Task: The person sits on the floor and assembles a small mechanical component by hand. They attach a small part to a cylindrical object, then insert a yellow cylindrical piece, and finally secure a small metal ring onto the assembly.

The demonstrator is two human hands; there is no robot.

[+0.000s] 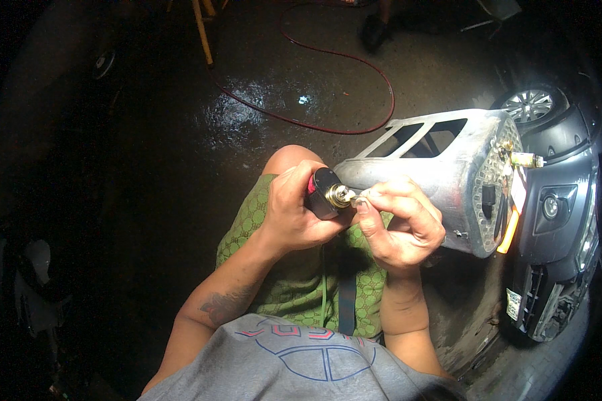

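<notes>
My left hand (293, 208) is wrapped around a black-bodied device (320, 204) with a touch of red on its side. A brass-coloured ring (336, 195) with a pale, shiny core sits at the device's end, facing my right hand. The thumb and fingertips of my right hand (408, 227) are pinched at that end, on a small, thin, shiny piece (357, 199); its kind is too small to make out. Both hands are above my lap, over green patterned shorts (281, 281).
Right of my hands is a grey plastic stool (408, 170), with a small bottle (527, 160), an orange-handled tool (509, 230) and a black block (489, 195) on its top. Beyond it stands a grey car (562, 190). A red hose (341, 132) loops across the wet floor; a person's foot (373, 32) is farther off.
</notes>
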